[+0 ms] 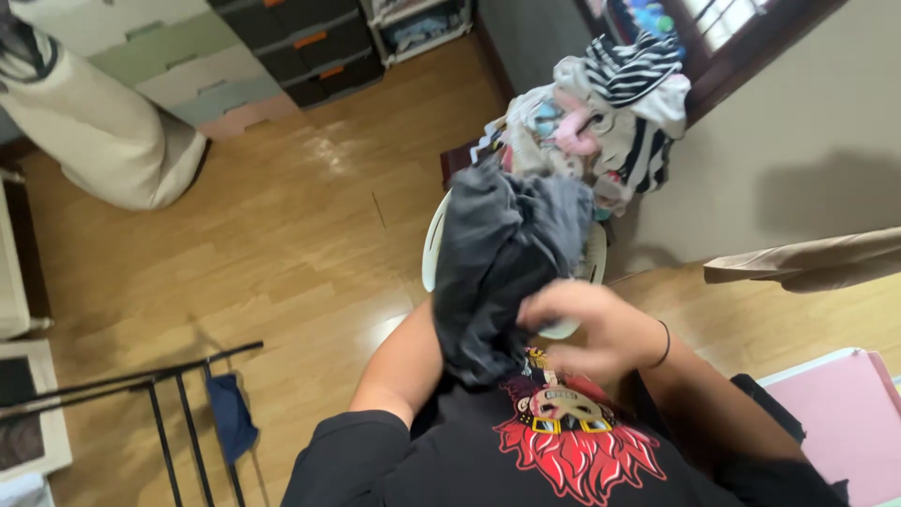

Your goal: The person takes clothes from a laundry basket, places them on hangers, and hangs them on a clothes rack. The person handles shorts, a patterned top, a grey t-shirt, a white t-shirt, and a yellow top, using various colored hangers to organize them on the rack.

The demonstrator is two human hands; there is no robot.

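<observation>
Dark grey garment (502,272) is bunched up right against the person's chest, just above the red print on the black t-shirt (563,451), so that's my landmark for everything else. Right hand (591,329) sits at the garment's lower right edge, fingers (549,310) curled loosely and blurry, touching the cloth; looks like they're pinching a fold but honestly can't tell how tight the grip is. Thin black band (664,345) on that wrist. Left hand is buried under the garment, only the forearm (404,361) shows running up into it, so no idea what those fingers are doing.

Behind the garment, a white plastic chair (434,239) peeks out on both sides. Past that, further from the person, a heap of mixed laundry (601,113) with striped pieces on top. Off to the garment's left across the wooden floor (282,235) is a black drying rack (160,394) with a small blue cloth (230,413) hanging off it. To the right, a pink surface (845,413).
</observation>
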